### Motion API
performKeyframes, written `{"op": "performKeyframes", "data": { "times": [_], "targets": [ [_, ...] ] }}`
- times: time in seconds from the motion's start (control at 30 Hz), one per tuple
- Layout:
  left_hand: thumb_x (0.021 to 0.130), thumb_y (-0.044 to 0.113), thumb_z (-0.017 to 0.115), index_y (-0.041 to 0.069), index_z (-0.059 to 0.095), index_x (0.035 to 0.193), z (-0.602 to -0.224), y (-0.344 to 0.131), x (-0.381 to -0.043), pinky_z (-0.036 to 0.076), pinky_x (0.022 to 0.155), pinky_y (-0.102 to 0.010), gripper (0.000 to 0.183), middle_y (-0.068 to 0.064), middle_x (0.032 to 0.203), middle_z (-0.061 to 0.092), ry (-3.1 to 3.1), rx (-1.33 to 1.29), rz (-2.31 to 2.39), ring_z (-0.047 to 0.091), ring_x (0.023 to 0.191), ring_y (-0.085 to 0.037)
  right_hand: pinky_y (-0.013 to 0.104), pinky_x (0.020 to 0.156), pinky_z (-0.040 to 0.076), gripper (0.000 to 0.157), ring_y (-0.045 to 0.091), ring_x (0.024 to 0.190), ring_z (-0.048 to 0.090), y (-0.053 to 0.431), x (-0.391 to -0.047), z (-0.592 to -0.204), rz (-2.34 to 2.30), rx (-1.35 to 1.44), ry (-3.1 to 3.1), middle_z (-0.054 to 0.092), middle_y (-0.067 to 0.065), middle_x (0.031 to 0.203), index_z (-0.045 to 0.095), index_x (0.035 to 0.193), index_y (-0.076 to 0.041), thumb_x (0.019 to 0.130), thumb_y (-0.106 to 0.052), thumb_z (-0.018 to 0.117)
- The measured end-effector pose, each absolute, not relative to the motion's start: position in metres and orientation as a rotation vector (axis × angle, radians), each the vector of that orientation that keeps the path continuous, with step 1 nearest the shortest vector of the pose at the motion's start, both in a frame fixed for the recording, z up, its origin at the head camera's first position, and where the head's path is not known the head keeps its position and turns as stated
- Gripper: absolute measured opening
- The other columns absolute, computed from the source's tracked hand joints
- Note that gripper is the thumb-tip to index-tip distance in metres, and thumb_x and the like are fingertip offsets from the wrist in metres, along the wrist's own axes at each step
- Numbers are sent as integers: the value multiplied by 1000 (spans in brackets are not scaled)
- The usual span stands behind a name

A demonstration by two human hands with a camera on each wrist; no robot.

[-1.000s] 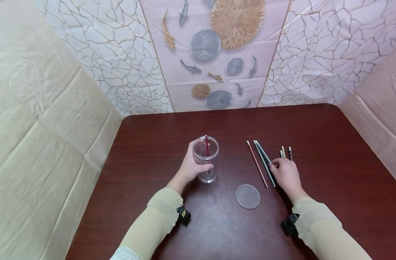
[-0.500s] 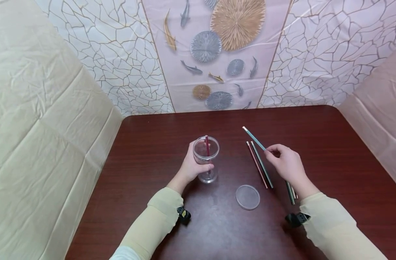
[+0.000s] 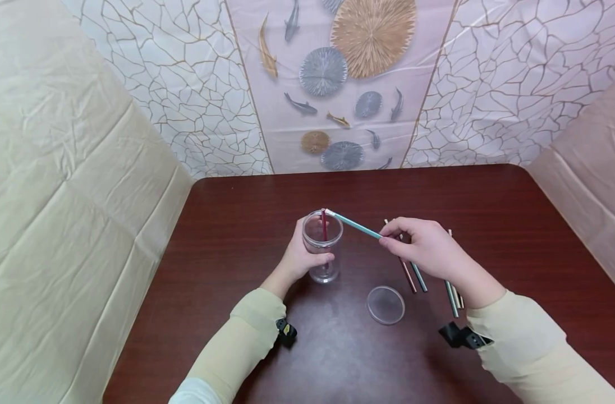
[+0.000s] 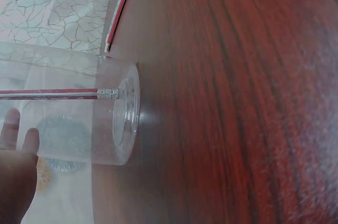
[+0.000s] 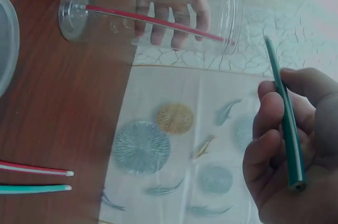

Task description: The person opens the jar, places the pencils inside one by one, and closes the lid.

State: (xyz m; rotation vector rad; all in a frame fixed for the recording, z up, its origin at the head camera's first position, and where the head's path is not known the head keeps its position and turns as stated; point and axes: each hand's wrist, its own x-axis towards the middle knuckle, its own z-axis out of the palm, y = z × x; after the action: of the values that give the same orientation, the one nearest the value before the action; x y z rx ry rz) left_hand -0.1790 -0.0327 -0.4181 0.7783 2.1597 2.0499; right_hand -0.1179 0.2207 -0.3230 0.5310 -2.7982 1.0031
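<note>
My left hand [image 3: 303, 252] grips a clear plastic jar [image 3: 325, 276] that stands upright on the table. Inside it leans a red pencil [image 4: 58, 94], its metal-banded end down at the jar's floor. My right hand [image 3: 431, 247] pinches a teal-green pencil [image 3: 357, 226] between thumb and fingers. In the head view this pencil slants up to the left, its pale tip overlapping the jar's rim. The right wrist view shows the green pencil's [image 5: 290, 134] blunt end toward the camera.
A round clear lid [image 3: 385, 306] lies between the arms. A red pencil [image 3: 407, 275] and a green pencil [image 3: 419, 278] lie side by side, partly under the right hand. Several more pencils [image 3: 451, 298] lie by the right wrist. A patterned cloth [image 3: 338, 123] hangs behind the table.
My right hand has picked up a teal-green pencil from the table and carried it left to the jar's rim. The left hand and jar have stayed in place.
</note>
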Motion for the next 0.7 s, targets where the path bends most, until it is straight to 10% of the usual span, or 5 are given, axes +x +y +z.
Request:
{"op": "performKeyframes", "data": {
  "times": [0.7],
  "targets": [
    [66,-1,77,-4,28,134,-414,-36,-179,35,99,-52,83,-23,132,43,2206,745,1981,47,114,-42,32,55,42,5,9,60,49,181,-157,-268,295,916,-3085,57,-13,70,66,82,-21,82,-16,67]
  ]
}}
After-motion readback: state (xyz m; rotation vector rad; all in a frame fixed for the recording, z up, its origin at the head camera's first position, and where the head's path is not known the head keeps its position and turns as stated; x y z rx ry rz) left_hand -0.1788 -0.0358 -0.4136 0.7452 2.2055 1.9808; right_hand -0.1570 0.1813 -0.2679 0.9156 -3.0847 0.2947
